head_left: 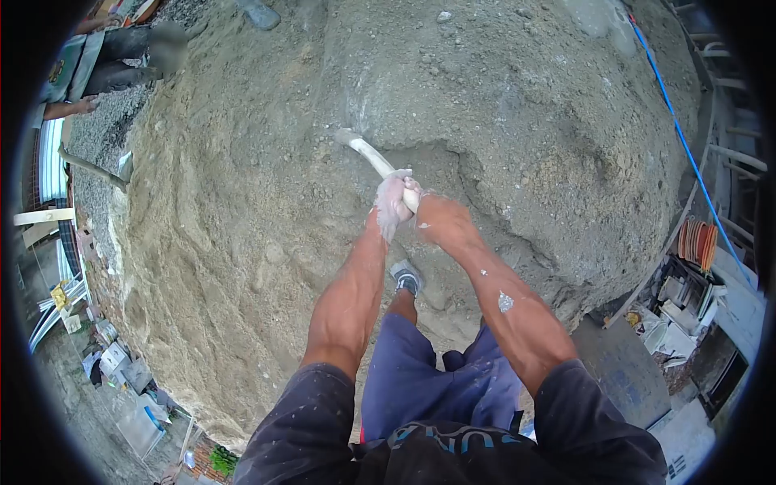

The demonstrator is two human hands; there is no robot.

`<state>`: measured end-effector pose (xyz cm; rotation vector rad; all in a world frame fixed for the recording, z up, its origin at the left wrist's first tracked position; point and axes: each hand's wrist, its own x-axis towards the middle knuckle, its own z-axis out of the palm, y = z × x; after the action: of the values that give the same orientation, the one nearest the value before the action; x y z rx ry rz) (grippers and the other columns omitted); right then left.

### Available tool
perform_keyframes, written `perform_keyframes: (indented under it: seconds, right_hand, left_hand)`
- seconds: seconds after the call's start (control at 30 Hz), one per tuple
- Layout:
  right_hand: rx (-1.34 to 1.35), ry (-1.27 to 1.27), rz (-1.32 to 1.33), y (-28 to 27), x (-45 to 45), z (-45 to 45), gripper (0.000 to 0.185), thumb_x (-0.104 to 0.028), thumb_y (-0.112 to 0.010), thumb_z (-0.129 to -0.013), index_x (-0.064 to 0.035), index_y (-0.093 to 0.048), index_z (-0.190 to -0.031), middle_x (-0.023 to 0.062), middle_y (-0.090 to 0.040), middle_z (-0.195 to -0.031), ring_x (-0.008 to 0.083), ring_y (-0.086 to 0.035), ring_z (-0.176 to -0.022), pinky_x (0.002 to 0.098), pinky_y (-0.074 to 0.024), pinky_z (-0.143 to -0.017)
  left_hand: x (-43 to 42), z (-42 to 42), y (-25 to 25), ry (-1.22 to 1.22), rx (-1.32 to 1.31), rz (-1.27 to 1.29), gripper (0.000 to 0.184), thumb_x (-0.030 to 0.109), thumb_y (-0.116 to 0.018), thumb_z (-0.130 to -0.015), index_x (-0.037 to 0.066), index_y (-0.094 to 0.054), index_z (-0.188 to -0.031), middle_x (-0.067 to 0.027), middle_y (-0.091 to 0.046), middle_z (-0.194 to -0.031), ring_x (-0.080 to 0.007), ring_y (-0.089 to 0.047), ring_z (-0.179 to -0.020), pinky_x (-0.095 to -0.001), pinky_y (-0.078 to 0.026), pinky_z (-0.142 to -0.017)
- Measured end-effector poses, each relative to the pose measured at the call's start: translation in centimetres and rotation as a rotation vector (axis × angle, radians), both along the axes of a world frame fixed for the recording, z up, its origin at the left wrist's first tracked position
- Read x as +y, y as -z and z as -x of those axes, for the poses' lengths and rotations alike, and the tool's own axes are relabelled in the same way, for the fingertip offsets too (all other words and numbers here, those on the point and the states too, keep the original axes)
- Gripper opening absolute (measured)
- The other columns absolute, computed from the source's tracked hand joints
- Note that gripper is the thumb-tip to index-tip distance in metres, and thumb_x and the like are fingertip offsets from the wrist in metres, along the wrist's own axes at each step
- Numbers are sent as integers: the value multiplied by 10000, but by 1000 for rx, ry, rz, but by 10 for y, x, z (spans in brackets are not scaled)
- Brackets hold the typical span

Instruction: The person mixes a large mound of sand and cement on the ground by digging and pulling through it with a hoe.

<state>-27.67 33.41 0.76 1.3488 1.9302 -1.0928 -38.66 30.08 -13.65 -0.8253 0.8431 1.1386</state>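
Note:
My left hand, coated in pale dust, is wrapped round the light-coloured handle of a digging tool. Close against it, my right hand grips the same handle, its fingers partly hidden behind the wrist. From my hands the handle slants up and left to a dusty grey end that meets the soil. Whether a blade is buried there I cannot tell. Under and around the tool spreads a large mound of grey-brown sandy soil, with a dug ledge just right of the handle.
My shoe is planted on the mound. At the upper left stands another person beside grey gravel. A blue hose runs down the right side. Stacked orange pieces and debris lie at the right edge.

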Motion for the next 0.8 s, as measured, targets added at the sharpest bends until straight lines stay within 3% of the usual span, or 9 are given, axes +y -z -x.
perform_keyframes:
  seconds: [0.13, 0.2, 0.23, 0.33, 0.47, 0.53, 0.63, 0.7, 0.8]
  right_hand:
    - [-61, -180, 3, -43, 46, -5, 272, -109, -572, -788, 5, -662, -1017, 203, -679, -998, 353, -664, -942, 445, -524, -783]
    - [-125, -279, -37, -66, 78, -19, 258, -118, -587, -787, -30, -686, -1008, 171, -687, -1016, 317, -672, -946, 413, -536, -781]
    - [-142, -340, -52, -81, 94, -29, 256, -115, -584, -784, -29, -688, -1001, 165, -691, -999, 319, -675, -926, 413, -538, -767]
    - [-174, -487, -155, -124, 136, -71, 238, -102, -586, -775, -35, -686, -981, 168, -693, -939, 323, -678, -876, 422, -538, -734]
    - [-147, -554, -333, -189, 165, -158, 225, -107, -593, -781, -64, -652, -994, 139, -681, -835, 329, -670, -822, 449, -530, -697]
    - [-167, -539, -444, -213, 170, -219, 261, -128, -606, -792, -89, -617, -1050, 106, -671, -808, 320, -665, -805, 456, -513, -691]
    - [-125, -467, -676, -235, 149, -325, 315, -151, -617, -792, -120, -585, -1104, 83, -654, -870, 268, -652, -829, 429, -443, -737]
    - [-213, -331, -776, -218, 122, -395, 309, -165, -624, -780, -138, -592, -1086, 68, -633, -912, 241, -632, -854, 404, -393, -767]
    - [-191, -187, -887, -126, 77, -473, 361, -134, -645, -757, -138, -590, -1114, 79, -610, -960, 266, -594, -954, 435, -401, -803]
  left_hand:
    - [23, -14, -20, -136, 22, -29, 114, 94, -545, -887, 85, -456, -816, -21, -477, -613, -163, -497, -538, -315, -477, -529]
    - [44, -24, -40, -172, 120, -48, 94, 84, -569, -883, 62, -477, -879, -44, -517, -678, -179, -541, -605, -327, -516, -588]
    - [54, -24, -38, -243, 119, 13, 162, 84, -599, -878, 44, -478, -978, -68, -546, -772, -204, -575, -685, -364, -551, -682]
    - [81, -36, -59, -294, 158, 85, 238, 110, -595, -894, 32, -450, -1067, -61, -527, -796, -207, -585, -737, -367, -566, -688]
    - [133, -87, -82, -387, -18, 207, 162, 207, -578, -905, 89, -467, -911, -30, -486, -720, -173, -534, -630, -353, -534, -629]
    - [156, -140, -118, -334, -40, 58, 230, 228, -548, -904, 129, -414, -745, 12, -424, -606, -140, -468, -544, -358, -473, -561]
    - [176, -225, -158, -309, -168, -124, 253, 194, -581, -879, 133, -406, -707, 21, -414, -576, -130, -447, -517, -324, -446, -556]
    - [187, -275, -183, -190, -174, -226, 265, 191, -601, -865, 137, -409, -691, 25, -411, -575, -128, -448, -519, -329, -439, -566]
    - [178, -321, -176, -131, -84, -279, 291, 209, -641, -827, 163, -414, -651, 23, -413, -572, -145, -449, -530, -350, -417, -600]
